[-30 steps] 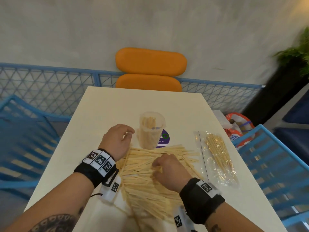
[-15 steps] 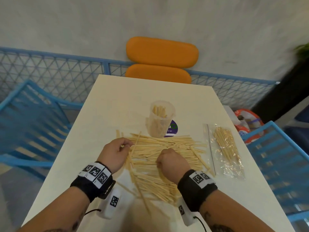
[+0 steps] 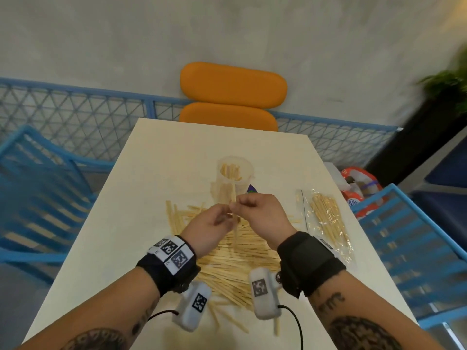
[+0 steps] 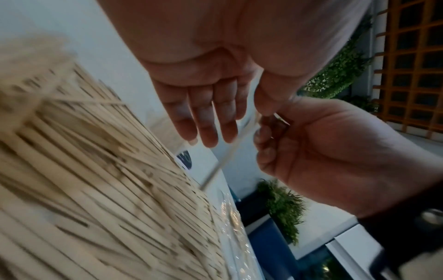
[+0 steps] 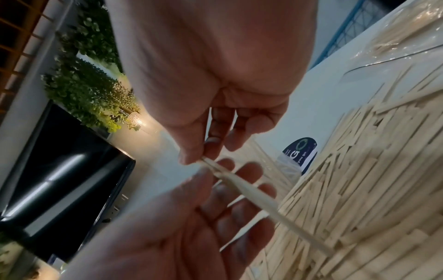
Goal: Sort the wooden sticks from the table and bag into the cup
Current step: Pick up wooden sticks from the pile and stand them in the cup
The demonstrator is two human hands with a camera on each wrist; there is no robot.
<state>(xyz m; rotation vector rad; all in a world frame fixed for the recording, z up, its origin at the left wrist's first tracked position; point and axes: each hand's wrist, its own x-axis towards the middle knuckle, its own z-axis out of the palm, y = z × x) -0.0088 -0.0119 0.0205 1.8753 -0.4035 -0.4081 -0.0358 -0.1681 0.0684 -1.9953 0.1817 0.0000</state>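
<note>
A clear plastic cup (image 3: 235, 178) with several sticks in it stands mid-table. In front of it lies a broad pile of wooden sticks (image 3: 235, 261), also in the left wrist view (image 4: 95, 170). A clear bag (image 3: 326, 221) of thinner sticks lies to the right. Both hands are raised over the pile, just before the cup. My right hand (image 3: 235, 205) pinches the top end of one stick (image 5: 263, 202) between thumb and forefinger (image 5: 199, 157). My left hand (image 3: 226, 213) is open beside it, fingers straight and spread (image 4: 215, 113) against the stick (image 4: 227, 157).
A purple sticker (image 3: 251, 189) lies on the table by the cup. An orange chair (image 3: 232, 97) stands at the far end, blue chairs at left (image 3: 38, 198) and right (image 3: 417, 248). An orange and white plastic bag (image 3: 358, 183) sits off the right edge.
Both hands have lifted off the pile and come together in front of the cup. The right hand now holds one stick taken from the pile.
</note>
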